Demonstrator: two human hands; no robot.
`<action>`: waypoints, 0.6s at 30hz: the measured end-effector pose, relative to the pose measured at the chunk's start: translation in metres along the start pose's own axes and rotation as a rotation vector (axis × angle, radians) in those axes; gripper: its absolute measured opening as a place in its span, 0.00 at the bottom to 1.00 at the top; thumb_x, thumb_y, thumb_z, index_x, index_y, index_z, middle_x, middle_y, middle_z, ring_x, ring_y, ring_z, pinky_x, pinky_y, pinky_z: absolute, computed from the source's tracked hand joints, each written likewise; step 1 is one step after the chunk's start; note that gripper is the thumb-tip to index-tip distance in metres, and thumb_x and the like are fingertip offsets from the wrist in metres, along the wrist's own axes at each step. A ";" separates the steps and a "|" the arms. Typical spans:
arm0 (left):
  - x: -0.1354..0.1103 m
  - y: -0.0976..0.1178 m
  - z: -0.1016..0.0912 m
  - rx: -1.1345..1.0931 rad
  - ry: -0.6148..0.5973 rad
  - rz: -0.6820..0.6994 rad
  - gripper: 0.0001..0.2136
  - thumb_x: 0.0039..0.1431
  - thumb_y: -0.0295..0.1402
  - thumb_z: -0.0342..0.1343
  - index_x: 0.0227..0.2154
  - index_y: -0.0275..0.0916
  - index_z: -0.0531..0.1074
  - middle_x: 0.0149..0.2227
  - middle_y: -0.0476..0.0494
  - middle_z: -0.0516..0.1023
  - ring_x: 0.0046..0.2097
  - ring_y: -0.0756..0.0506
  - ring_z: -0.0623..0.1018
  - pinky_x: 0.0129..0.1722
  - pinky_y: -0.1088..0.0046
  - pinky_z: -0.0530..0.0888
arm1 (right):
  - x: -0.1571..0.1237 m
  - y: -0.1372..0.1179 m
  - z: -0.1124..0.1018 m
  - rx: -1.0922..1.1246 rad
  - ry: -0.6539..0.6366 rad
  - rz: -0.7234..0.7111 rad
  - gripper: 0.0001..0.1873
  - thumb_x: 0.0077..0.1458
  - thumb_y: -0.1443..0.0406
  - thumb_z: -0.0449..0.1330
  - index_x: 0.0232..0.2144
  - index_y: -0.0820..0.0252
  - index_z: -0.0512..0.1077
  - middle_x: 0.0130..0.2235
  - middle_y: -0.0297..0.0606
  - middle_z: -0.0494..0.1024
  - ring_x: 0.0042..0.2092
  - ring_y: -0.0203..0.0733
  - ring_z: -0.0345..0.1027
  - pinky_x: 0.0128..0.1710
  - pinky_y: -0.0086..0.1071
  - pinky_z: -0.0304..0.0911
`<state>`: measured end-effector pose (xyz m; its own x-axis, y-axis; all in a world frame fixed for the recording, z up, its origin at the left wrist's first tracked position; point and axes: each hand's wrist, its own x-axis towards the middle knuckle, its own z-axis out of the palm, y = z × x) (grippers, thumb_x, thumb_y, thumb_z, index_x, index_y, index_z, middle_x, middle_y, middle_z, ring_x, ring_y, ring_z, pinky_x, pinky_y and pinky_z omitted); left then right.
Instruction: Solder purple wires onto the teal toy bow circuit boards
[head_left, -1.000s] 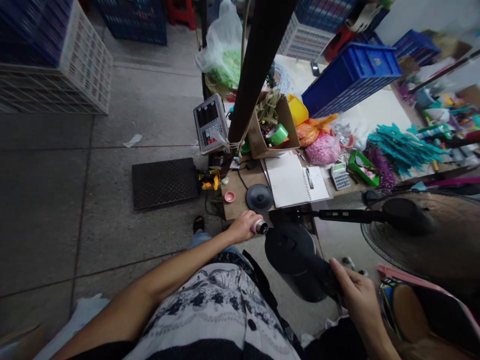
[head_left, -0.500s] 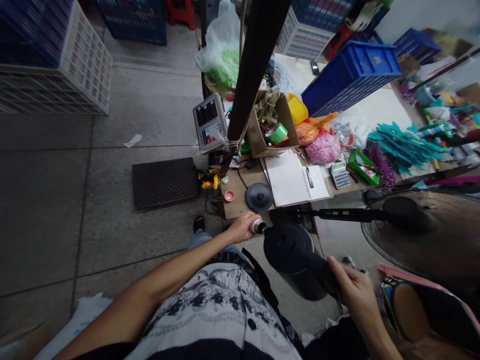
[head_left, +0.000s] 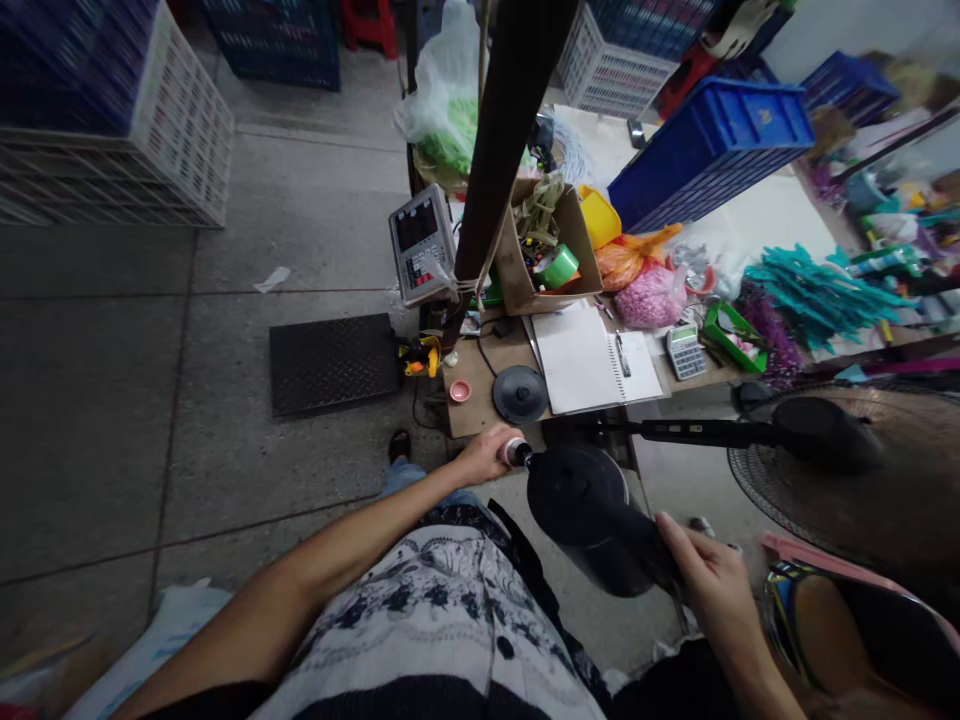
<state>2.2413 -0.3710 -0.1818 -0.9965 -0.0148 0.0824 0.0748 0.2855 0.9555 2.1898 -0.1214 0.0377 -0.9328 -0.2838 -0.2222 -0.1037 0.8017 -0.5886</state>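
Note:
My right hand (head_left: pixel 709 570) is closed around the handle of a black electric kettle (head_left: pixel 577 500), which tilts to the left. A thin stream of water runs from its spout into the mouth of a small pink bottle (head_left: pixel 514 453). My left hand (head_left: pixel 486 455) grips that bottle below its rim, just left of the spout; how full it is cannot be seen. On the table corner beyond lie the round black kettle base (head_left: pixel 520 393) and a small pink cap (head_left: pixel 460 391), upside down.
An open spiral notebook (head_left: pixel 581 360) with a pen and a calculator (head_left: pixel 685 352) lie on the table. A dark post (head_left: pixel 499 130) rises near a scale display (head_left: pixel 424 243). The scale platform (head_left: pixel 334 363) is on the floor. A standing fan (head_left: pixel 825 435) is close on the right.
The view has shifted very slightly. Both hands, the kettle and the bottle keep almost the same position, and the pouring goes on.

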 end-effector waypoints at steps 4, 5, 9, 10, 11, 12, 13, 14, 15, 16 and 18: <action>0.001 -0.001 0.000 -0.021 0.007 0.018 0.25 0.42 0.22 0.60 0.47 0.39 0.67 0.46 0.42 0.70 0.49 0.43 0.71 0.51 0.66 0.68 | 0.001 0.003 -0.002 -0.014 -0.019 0.014 0.32 0.50 0.42 0.54 0.12 0.63 0.66 0.16 0.34 0.61 0.20 0.34 0.54 0.17 0.26 0.51; 0.001 -0.001 0.000 -0.023 0.008 0.020 0.25 0.42 0.22 0.60 0.47 0.39 0.67 0.46 0.42 0.70 0.49 0.43 0.71 0.51 0.66 0.68 | 0.002 0.004 -0.002 -0.016 -0.025 0.018 0.32 0.50 0.42 0.54 0.12 0.63 0.65 0.16 0.34 0.61 0.20 0.34 0.54 0.17 0.26 0.51; 0.001 0.002 0.001 -0.015 0.010 0.013 0.25 0.41 0.20 0.59 0.46 0.39 0.67 0.46 0.43 0.70 0.49 0.43 0.71 0.51 0.66 0.68 | 0.004 0.008 -0.004 -0.017 -0.042 0.020 0.32 0.51 0.43 0.54 0.12 0.62 0.65 0.15 0.33 0.59 0.20 0.33 0.53 0.17 0.26 0.50; 0.001 0.003 0.002 -0.013 0.011 0.011 0.25 0.41 0.20 0.59 0.46 0.39 0.67 0.46 0.43 0.70 0.49 0.43 0.71 0.51 0.66 0.68 | 0.004 0.008 -0.004 -0.018 -0.044 0.016 0.32 0.51 0.43 0.54 0.12 0.62 0.65 0.15 0.33 0.59 0.19 0.33 0.53 0.17 0.26 0.50; 0.001 0.003 0.002 -0.012 0.013 0.010 0.25 0.41 0.21 0.59 0.46 0.39 0.68 0.46 0.42 0.70 0.49 0.43 0.71 0.51 0.66 0.68 | 0.004 0.008 -0.005 -0.019 -0.045 0.011 0.31 0.51 0.43 0.54 0.12 0.62 0.65 0.15 0.33 0.59 0.19 0.33 0.53 0.16 0.26 0.50; 0.001 0.003 0.003 -0.010 0.016 0.010 0.25 0.41 0.21 0.59 0.46 0.39 0.68 0.46 0.42 0.70 0.48 0.43 0.72 0.50 0.66 0.69 | 0.005 0.007 -0.005 -0.020 -0.044 0.005 0.31 0.51 0.43 0.54 0.13 0.62 0.65 0.15 0.33 0.58 0.19 0.33 0.53 0.16 0.26 0.50; 0.001 0.003 0.005 -0.011 0.021 0.013 0.25 0.42 0.21 0.59 0.47 0.39 0.68 0.46 0.42 0.70 0.48 0.43 0.72 0.50 0.66 0.69 | 0.005 0.007 -0.005 -0.022 -0.038 -0.002 0.32 0.51 0.42 0.54 0.12 0.62 0.65 0.15 0.33 0.58 0.19 0.33 0.53 0.16 0.26 0.50; 0.001 0.002 0.006 -0.014 0.028 0.016 0.25 0.42 0.21 0.59 0.47 0.38 0.68 0.46 0.42 0.70 0.48 0.43 0.72 0.49 0.66 0.69 | 0.006 0.006 -0.006 -0.025 -0.032 -0.006 0.32 0.50 0.42 0.54 0.12 0.62 0.65 0.14 0.33 0.58 0.19 0.33 0.53 0.16 0.26 0.49; 0.001 0.001 0.007 -0.018 0.034 0.022 0.25 0.42 0.21 0.59 0.47 0.38 0.68 0.45 0.42 0.70 0.48 0.43 0.72 0.49 0.66 0.69 | 0.006 0.006 -0.006 -0.028 -0.029 -0.008 0.33 0.50 0.42 0.54 0.11 0.62 0.64 0.14 0.33 0.57 0.19 0.33 0.52 0.16 0.26 0.48; 0.001 0.000 0.008 -0.023 0.040 0.027 0.25 0.42 0.21 0.59 0.47 0.38 0.68 0.45 0.42 0.71 0.48 0.43 0.72 0.49 0.66 0.69 | 0.007 0.005 -0.006 -0.029 -0.024 -0.007 0.33 0.49 0.41 0.54 0.11 0.62 0.64 0.14 0.33 0.57 0.19 0.33 0.52 0.16 0.27 0.48; 0.001 -0.001 0.011 -0.034 0.049 0.035 0.25 0.41 0.21 0.60 0.46 0.38 0.68 0.45 0.42 0.71 0.48 0.43 0.72 0.50 0.66 0.69 | 0.008 0.007 -0.007 -0.021 -0.022 0.005 0.34 0.48 0.40 0.54 0.11 0.62 0.64 0.15 0.34 0.58 0.19 0.33 0.53 0.16 0.27 0.48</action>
<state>2.2401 -0.3610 -0.1853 -0.9902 -0.0523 0.1293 0.1120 0.2542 0.9607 2.1793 -0.1146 0.0375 -0.9254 -0.2913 -0.2424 -0.1067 0.8141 -0.5708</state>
